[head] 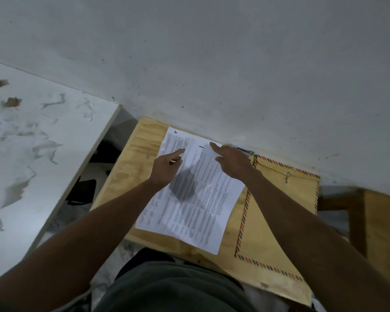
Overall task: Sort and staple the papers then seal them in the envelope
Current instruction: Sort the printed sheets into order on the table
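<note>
Printed white papers [196,206] lie overlapped on a small plywood table [131,163]; the lower sheet [171,138] carries a handwritten mark at its top. My left hand [166,167] rests flat on the left sheet, index finger stretched out. My right hand [231,161] lies on the upper sheet's top right, fingers spread and pointing toward its top edge. A brown envelope [268,212] with a red-and-black striped border and a metal clasp lies to the right, partly under the papers and my right forearm. No stapler can be made out.
A grey wall [212,64] runs directly behind the table. A white marble-patterned surface [32,154] stands to the left, with two small brown scraps on it. Dark objects [82,190] lie on the floor in the gap between. Wooden furniture [378,221] stands at the right.
</note>
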